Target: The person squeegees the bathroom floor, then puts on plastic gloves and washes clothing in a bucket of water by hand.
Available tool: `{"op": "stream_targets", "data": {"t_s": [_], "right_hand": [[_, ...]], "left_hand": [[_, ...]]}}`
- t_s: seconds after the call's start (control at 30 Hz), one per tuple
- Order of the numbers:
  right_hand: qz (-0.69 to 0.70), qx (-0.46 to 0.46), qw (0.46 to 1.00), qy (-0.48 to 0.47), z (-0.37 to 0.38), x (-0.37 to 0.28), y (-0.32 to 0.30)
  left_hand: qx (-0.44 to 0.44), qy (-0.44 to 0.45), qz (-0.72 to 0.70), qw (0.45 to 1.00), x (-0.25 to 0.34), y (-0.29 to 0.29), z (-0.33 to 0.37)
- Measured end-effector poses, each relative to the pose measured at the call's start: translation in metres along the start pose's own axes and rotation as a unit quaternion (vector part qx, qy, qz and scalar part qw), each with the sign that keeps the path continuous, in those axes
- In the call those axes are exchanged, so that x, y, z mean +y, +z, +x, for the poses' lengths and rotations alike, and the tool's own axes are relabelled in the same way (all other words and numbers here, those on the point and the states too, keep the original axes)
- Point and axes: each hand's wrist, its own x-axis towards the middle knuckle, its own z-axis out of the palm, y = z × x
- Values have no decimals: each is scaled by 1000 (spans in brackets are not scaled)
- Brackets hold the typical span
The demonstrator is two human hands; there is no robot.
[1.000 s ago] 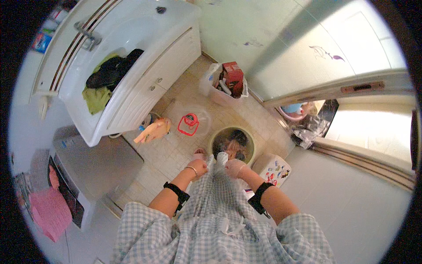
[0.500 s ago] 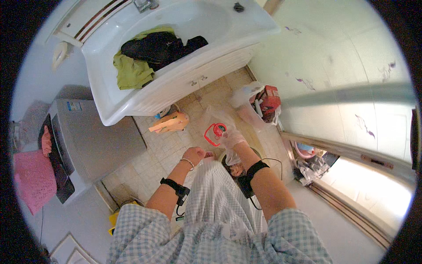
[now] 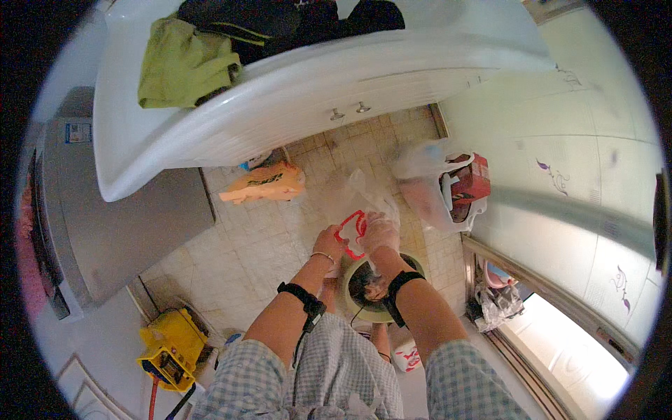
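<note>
My left hand (image 3: 330,243) is closed on the near-left side of a red loop-shaped strip (image 3: 341,229). Thin clear plastic (image 3: 357,189) spreads around and beyond the strip; whether the two are one piece I cannot tell. My right hand (image 3: 381,232), with clear plastic film over it like a glove or bag, is at the strip's right side, fingers bent and partly hidden by the film. Just below my right wrist stands a round pale-rimmed bin (image 3: 348,290) with dark and brownish contents.
Beyond my hands is a white sink cabinet (image 3: 294,105) with black clothing (image 3: 294,28) and green clothing (image 3: 178,66). An orange bag (image 3: 266,183) and a white plastic bag (image 3: 427,192) holding a red box lie on the tiles. A yellow bucket (image 3: 171,343) stands left, beside a grey appliance (image 3: 133,210).
My left hand has come up and right to the red strip, where before it was apart from it. The view has tipped down, showing more of the bin and the yellow bucket.
</note>
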Motion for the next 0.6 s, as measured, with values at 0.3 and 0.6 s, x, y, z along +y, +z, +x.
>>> {"op": "stream_targets", "data": {"t_s": [0.3,0.6], "right_hand": [[-52,46,997,-15,40,21,-38],[-123,137,983,-26,108,35,-79]], "left_hand": [[72,100,-72,990,55,-21,12],[63,111,-76,989,64,-53,40]]}}
